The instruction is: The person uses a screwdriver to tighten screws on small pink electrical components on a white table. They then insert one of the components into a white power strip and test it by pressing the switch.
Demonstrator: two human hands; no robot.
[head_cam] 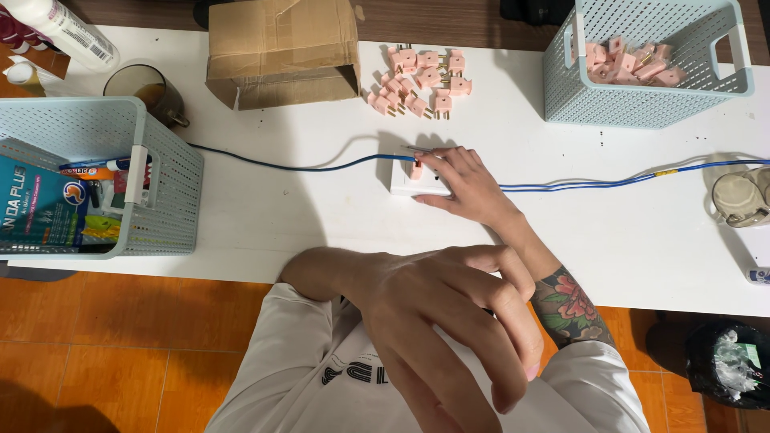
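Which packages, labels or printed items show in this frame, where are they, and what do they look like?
Brown cardboard box: top centre of the white table, flaps open, plain.
White bottle with printed label: top left corner, lying tilted.
Blue printed packet: inside the pale blue perforated basket at left, with teal and yellow patches.
Small white label: right table edge, cut off by the frame.

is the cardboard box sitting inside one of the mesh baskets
No, the cardboard box sits on the white table, apart from both mesh baskets.
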